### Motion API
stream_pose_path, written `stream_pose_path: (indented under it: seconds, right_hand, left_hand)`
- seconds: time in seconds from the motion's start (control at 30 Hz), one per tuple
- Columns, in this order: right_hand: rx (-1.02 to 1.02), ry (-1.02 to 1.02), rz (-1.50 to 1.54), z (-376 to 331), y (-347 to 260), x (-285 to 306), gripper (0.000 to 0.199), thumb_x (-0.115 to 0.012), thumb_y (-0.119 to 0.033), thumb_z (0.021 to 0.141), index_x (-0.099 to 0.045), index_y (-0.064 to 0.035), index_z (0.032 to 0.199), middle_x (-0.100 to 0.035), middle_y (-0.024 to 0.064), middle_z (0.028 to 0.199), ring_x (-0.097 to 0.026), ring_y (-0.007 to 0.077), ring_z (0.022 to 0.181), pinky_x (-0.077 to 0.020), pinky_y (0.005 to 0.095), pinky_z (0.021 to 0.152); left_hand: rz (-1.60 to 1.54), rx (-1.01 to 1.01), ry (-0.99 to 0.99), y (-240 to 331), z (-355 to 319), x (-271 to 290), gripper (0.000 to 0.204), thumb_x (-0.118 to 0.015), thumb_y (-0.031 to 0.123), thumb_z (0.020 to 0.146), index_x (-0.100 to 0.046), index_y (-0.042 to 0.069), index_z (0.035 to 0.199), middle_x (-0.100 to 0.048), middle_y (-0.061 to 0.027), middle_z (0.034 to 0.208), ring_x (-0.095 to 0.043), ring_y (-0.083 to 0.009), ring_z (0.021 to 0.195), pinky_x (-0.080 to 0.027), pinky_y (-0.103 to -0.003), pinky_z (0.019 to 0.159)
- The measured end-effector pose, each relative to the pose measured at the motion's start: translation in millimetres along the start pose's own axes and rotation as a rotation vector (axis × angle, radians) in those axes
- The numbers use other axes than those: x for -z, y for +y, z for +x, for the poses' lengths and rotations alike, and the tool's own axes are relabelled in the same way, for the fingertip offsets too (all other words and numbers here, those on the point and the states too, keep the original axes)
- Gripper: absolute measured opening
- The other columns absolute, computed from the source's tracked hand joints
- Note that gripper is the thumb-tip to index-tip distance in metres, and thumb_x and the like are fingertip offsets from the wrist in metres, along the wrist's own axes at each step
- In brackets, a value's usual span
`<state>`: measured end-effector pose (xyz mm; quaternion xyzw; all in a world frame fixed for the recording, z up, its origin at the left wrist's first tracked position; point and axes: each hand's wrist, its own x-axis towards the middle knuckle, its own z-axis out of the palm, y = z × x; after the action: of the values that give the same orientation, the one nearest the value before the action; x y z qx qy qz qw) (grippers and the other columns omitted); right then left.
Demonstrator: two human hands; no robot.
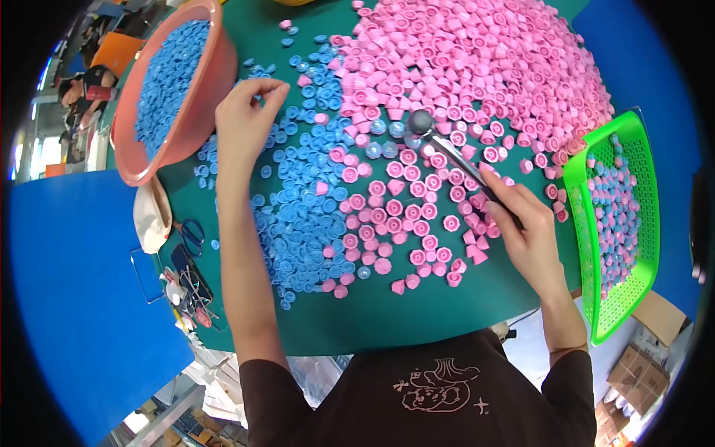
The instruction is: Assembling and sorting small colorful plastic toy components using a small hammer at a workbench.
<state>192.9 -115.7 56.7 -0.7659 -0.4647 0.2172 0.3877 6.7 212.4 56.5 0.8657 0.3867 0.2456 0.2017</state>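
Note:
My right hand (pixel 530 235) is wrapped round the handle of a small mallet (pixel 463 162) with a dark round head and a shiny metal shaft. The mallet's head is over pink cup-shaped plastic pieces (pixel 395 186), beside several pieces with blue tops (pixel 389 149). At the left, my left hand (pixel 249 112) is closed with thumb and fingertips together, above small round blue caps (pixel 309 223). Whatever is in those fingers, if anything, I cannot make out.
A big heap of pink pieces (pixel 477 59) covers the table's far right. A salmon-coloured basin (pixel 220 82) of blue caps stands far left. At right is a green basket (pixel 648 223) of pink-and-blue pieces. Scissors (pixel 192 237) and a phone (pixel 191 272) lie at the left edge.

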Motion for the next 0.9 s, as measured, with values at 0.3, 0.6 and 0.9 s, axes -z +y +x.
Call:
stream_pose_path:
  seconds: [0.3, 0.6, 0.9]
  right_hand:
    - [-0.004, 0.088, 0.084, 0, 14, 7, 0.043, -0.063, 0.002, 0.086, -0.061, -0.0063, 0.128, -0.055, 0.0033, 0.074, -0.047, 0.0089, 0.064, -0.0374, 0.0236, 0.058]
    - [-0.118, 0.055, 0.128, -14, 21, 10, 0.044, -0.064, 0.001, 0.086, -0.061, -0.0071, 0.129, -0.057, 0.0050, 0.076, -0.049, 0.0097, 0.066, -0.0400, 0.0235, 0.060]
    - [-0.035, -0.001, 0.155, -26, 20, -1, 0.041, -0.066, -0.004, 0.087, -0.061, -0.0036, 0.128, -0.053, 0.0026, 0.074, -0.045, 0.0092, 0.065, -0.0350, 0.0234, 0.057]
  left_hand:
    - [0.225, -0.261, -0.266, -60, 77, -47, 0.026, -0.074, 0.020, 0.078, -0.072, 0.006, 0.099, -0.065, -0.0122, 0.090, -0.064, -0.0261, 0.083, -0.050, -0.035, 0.077]
    - [-0.104, -0.314, -0.129, 35, -12, -36, 0.021, -0.077, 0.015, 0.077, -0.071, 0.003, 0.094, -0.067, -0.0060, 0.091, -0.060, -0.0184, 0.076, -0.048, -0.029, 0.068]
    - [-0.073, -0.408, -0.182, 74, -79, -77, 0.026, -0.082, 0.018, 0.068, -0.070, 0.004, 0.086, -0.060, -0.0052, 0.078, -0.057, -0.0239, 0.076, -0.046, -0.035, 0.068]
